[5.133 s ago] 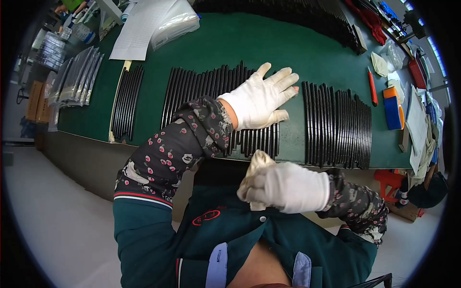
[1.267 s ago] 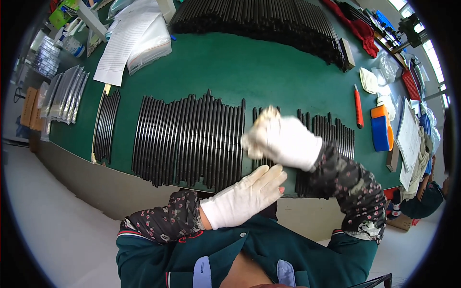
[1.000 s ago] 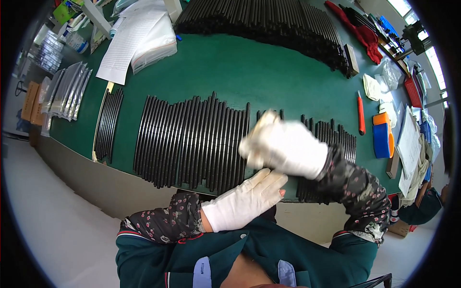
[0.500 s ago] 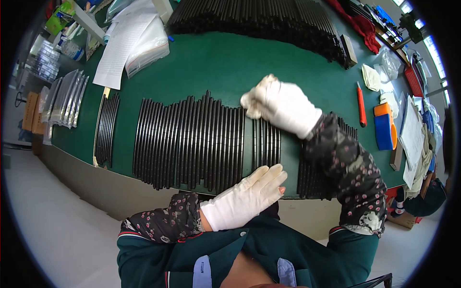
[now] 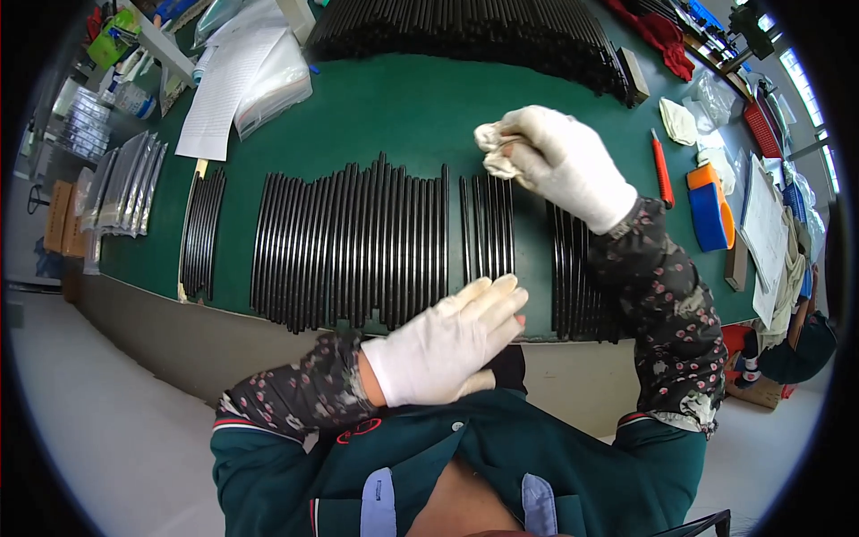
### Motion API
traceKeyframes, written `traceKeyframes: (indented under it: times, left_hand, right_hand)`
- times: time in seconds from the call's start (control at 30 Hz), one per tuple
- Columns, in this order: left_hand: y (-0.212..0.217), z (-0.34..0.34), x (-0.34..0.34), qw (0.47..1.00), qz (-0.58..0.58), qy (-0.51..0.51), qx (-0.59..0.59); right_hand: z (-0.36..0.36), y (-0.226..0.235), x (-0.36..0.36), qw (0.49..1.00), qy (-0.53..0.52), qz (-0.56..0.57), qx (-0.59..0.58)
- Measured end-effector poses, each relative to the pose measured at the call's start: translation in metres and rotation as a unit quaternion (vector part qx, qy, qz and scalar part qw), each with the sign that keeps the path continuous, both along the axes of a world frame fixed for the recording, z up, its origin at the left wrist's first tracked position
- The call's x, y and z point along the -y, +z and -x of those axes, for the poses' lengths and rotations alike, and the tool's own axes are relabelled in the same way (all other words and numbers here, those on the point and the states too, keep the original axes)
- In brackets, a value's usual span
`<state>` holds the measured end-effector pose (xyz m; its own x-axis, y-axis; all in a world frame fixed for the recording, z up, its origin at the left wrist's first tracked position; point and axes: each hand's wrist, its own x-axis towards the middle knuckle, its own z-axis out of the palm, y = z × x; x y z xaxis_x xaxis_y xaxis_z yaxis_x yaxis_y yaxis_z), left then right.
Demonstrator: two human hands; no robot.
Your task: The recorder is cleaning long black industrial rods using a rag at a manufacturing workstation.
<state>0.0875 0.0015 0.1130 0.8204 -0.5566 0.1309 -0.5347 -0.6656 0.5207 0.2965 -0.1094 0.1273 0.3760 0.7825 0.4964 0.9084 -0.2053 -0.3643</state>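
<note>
Both my hands wear white gloves. My left hand [image 5: 452, 345] lies with its fingers stretched out over the near ends of a narrow group of thin black rods [image 5: 489, 228]. My right hand [image 5: 559, 161] is closed on a crumpled off-white cloth [image 5: 497, 152], at the far ends of those same rods. Left of this group, a wide row of black rods [image 5: 349, 242] lies side by side, pointing away from me. Another group of black rods [image 5: 573, 286] lies to the right, partly hidden under my right forearm.
A thick stack of black rods [image 5: 465, 40] spans the back of the green table [image 5: 394, 107]. A smaller rod bundle [image 5: 204, 233] lies left, near papers [image 5: 219, 89] and plastic bags [image 5: 277, 85]. On the right are a red cutter knife [image 5: 661, 170] and blue-and-orange tape rolls [image 5: 710, 215].
My right hand has moved a little to the right with the cloth. My left hand remains on the near ends of the rods. The whole view has shifted slightly.
</note>
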Motion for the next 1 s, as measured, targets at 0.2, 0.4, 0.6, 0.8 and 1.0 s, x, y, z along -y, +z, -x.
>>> traceKeyframes:
  times: [0.2,0.4,0.6,0.8,1.0]
  left_hand:
    - [0.028,-0.066,-0.03,0.976,-0.118,0.075,0.167]
    - [-0.013,-0.109,-0.022,0.967,-0.238,0.045,0.082]
    - [-0.036,-0.108,-0.031,0.969,-0.196,0.05,0.144]
    - [-0.04,-0.109,-0.035,0.97,-0.198,0.053,0.134]
    - [-0.036,-0.108,-0.031,0.965,-0.213,0.055,0.143]
  right_hand:
    - [0.016,0.012,0.059,0.977,-0.109,-0.052,-0.176]
    - [0.063,0.002,0.055,0.999,0.006,0.033,-0.039]
    - [0.136,-0.016,0.04,0.947,0.169,0.257,-0.091]
    - [0.126,0.017,0.037,0.967,0.184,0.0,-0.178]
    - [0.145,-0.004,0.034,0.943,0.225,0.24,-0.046]
